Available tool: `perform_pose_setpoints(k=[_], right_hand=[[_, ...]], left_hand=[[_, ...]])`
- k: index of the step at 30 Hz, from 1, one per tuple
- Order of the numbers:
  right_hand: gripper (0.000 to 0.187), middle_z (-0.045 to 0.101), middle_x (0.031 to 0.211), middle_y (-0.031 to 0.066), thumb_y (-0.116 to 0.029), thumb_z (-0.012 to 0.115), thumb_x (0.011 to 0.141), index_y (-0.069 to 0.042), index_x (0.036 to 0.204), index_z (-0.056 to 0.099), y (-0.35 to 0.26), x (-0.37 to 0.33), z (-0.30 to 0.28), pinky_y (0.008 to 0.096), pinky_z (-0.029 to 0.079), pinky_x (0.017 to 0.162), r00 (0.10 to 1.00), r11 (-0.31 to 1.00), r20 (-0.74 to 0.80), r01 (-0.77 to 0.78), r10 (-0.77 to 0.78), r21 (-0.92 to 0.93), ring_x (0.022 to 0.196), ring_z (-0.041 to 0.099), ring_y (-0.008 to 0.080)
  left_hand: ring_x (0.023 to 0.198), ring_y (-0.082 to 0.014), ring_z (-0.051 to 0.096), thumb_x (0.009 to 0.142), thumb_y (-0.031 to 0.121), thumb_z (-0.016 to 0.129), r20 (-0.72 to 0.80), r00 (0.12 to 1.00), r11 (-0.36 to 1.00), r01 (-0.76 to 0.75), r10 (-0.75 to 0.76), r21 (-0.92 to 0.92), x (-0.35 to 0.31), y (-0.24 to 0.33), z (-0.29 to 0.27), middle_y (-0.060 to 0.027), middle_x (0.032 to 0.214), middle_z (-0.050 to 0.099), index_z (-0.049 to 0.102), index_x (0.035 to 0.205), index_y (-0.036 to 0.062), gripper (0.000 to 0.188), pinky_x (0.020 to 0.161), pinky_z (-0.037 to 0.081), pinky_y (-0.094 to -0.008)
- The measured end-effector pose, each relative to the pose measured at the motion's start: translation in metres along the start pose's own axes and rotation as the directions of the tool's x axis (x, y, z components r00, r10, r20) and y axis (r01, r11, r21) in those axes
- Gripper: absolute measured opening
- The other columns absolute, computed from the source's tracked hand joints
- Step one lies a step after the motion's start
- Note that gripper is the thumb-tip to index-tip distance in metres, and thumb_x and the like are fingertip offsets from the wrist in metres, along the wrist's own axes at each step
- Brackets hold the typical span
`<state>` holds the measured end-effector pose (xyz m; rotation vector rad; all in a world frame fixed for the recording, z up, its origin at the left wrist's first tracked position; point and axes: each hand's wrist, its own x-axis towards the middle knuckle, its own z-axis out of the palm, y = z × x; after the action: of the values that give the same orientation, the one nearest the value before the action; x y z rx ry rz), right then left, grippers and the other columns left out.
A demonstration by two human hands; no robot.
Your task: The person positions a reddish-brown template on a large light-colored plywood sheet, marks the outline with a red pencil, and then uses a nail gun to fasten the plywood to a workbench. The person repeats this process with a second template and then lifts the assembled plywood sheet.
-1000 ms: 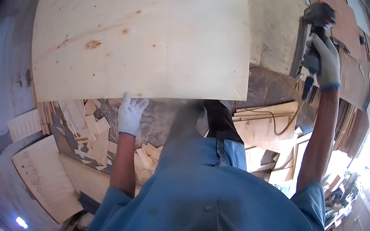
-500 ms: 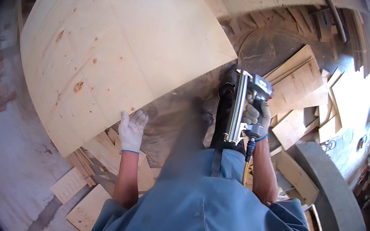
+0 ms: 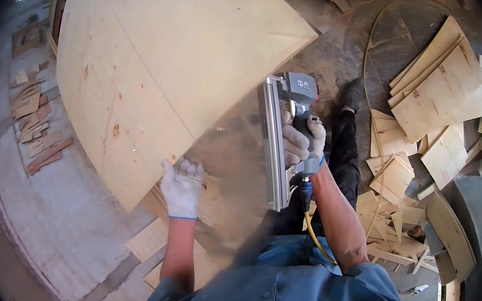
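Note:
My right hand (image 3: 302, 140), in a whitish work glove, is wrapped round the handle of a pneumatic nail gun (image 3: 273, 133). The gun has a grey head, a long silver magazine and a yellow air hose (image 3: 317, 243) at its lower end. Its head is close to the right edge of a large pale plywood sheet (image 3: 154, 72); contact cannot be made out. My gloved left hand (image 3: 181, 188) grips that sheet at its near edge, thumb by the top face and fingers curled at the rim. The fingertips are partly hidden.
Plywood offcuts (image 3: 447, 86) lie piled on the floor at the right, beside a curved grey panel (image 3: 475, 224). Wood scraps (image 3: 35, 117) lie at the far left. A hose (image 3: 368, 51) curves across the dusty floor. My foot (image 3: 353, 95) stands right of the gun.
The view has shifted, bringing the offcuts at the right further into sight. The nail gun has come nearer and tilted, its head closer to the sheet's edge. My left hand stays at the sheet's near edge.

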<state>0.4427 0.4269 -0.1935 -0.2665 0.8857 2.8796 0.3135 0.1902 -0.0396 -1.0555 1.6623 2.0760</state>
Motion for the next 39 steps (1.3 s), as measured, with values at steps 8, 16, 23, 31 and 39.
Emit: perform_pose_setpoints(k=[8,16,23,31,39], right_hand=[[0.040,0.060,0.066,0.0049,-0.038,0.061,0.094,0.000,0.105,0.062,0.014,0.005,-0.018,0.0340,0.051,0.045,0.986,0.984,0.100,-0.145,0.134,0.105,0.048,0.058,0.0198],[0.033,0.056,0.065,0.0013,-0.040,0.063,0.092,-0.008,0.102,0.060,0.014,0.014,-0.066,0.0335,0.045,0.044,0.999,0.993,0.021,-0.033,0.031,0.116,0.047,0.053,0.0179],[0.041,0.052,0.060,0.0002,-0.047,0.061,0.093,-0.007,0.103,0.060,0.012,0.023,-0.051,0.0280,0.038,0.039,0.967,0.988,0.218,-0.148,0.135,0.048,0.040,0.047,0.0123],[0.044,0.063,0.085,0.0081,-0.034,0.060,0.092,0.001,0.119,0.060,0.058,0.013,-0.060,0.0317,0.051,0.063,0.961,0.964,-0.103,-0.261,0.256,-0.040,0.068,0.061,0.0188],[0.044,0.068,0.104,0.0131,-0.033,0.061,0.093,0.002,0.119,0.060,0.108,0.026,-0.087,0.0321,0.055,0.082,0.872,0.864,0.035,-0.488,0.487,0.128,0.092,0.067,0.0209]], left_hand=[[0.077,-0.0227,0.054,0.099,0.045,0.060,0.028,0.999,1.000,-0.015,0.016,-0.018,0.009,-0.005,-0.016,-0.0073,0.084,0.059,0.062,0.099,0.0045,0.041,0.089,0.048,-0.0468],[0.075,-0.0202,0.053,0.095,0.046,0.065,0.070,0.997,0.999,-0.020,0.017,0.041,0.002,-0.002,-0.012,-0.0046,0.082,0.059,0.062,0.097,0.0053,0.041,0.097,0.043,-0.0477],[0.077,-0.0194,0.054,0.097,0.047,0.062,0.023,0.999,0.999,-0.045,0.046,-0.026,0.009,-0.008,-0.018,-0.0032,0.082,0.059,0.061,0.101,0.0053,0.041,0.098,0.041,-0.0473],[0.087,-0.0224,0.061,0.102,0.045,0.053,0.141,0.984,0.989,0.119,-0.105,-0.089,0.000,-0.018,-0.057,-0.0081,0.098,0.066,0.062,0.110,0.0053,0.042,0.100,0.044,-0.0510],[0.108,-0.0264,0.060,0.105,0.031,0.049,0.361,0.930,0.602,-0.253,-0.064,0.758,-0.030,-0.102,-0.162,-0.0129,0.117,0.063,0.055,0.124,0.0021,0.035,0.101,0.046,-0.0448]])
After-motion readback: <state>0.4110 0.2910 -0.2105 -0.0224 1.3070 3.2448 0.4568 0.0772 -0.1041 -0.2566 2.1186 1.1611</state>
